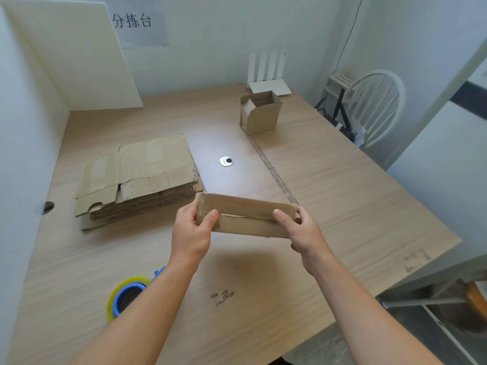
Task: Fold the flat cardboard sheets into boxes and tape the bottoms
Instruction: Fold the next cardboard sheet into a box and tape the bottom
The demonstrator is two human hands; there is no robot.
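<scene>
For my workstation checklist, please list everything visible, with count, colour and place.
held cardboard: 1, brown, above table between both hands
flat sheets stack: 1, brown, table left
folded box: 1, brown, far on table, top open
tape roll: 1, yellow and blue, near left
table: 1, light wood, under everything
grommet: 1, silver, table centre
chair: 1, white, far right
left hand: 1, grips cardboard's left end
right hand: 1, grips its right end

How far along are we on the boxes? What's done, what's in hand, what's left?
Done: one formed box stands at the far right, top flaps open; its bottom is hidden. In hand: the left hand and right hand grip a second box by its ends, flaps folded shut, seam untaped. Left: taping it with the tape roll, then the stack of flat sheets.
</scene>
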